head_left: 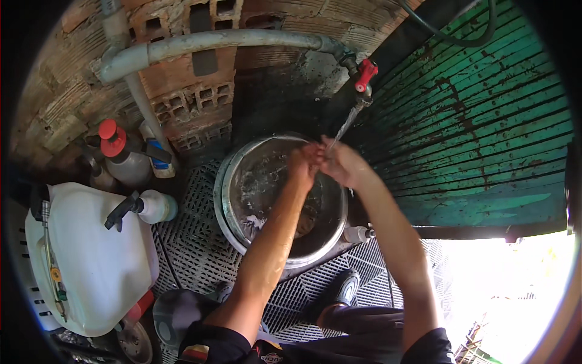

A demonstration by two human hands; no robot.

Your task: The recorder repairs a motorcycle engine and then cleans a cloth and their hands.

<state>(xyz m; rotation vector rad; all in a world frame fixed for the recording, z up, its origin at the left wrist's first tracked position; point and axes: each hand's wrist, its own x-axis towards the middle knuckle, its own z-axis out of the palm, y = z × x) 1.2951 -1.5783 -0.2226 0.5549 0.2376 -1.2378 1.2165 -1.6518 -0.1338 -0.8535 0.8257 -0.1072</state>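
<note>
Water runs from a tap with a red handle [366, 75] in a thin stream [345, 128] onto my hands. My left hand [305, 165] and my right hand [344, 164] meet under it, touching at the fingers. Motion blurs the fingertips, so I cannot tell whether they are curled, and no object shows between them. Both forearms look wet. Below the hands stands a round metal basin [227, 209] holding water that ripples and splashes. Something pale lies at its lower left, too unclear to name.
At the left are a large white plastic container [97, 261], a spray bottle [159, 206] and a pump sprayer with a red top [128, 162]. A grey pipe [236, 39] crosses the brick wall. Green ridged metal panel [485, 133] at right; dark grating [194, 236] underfoot.
</note>
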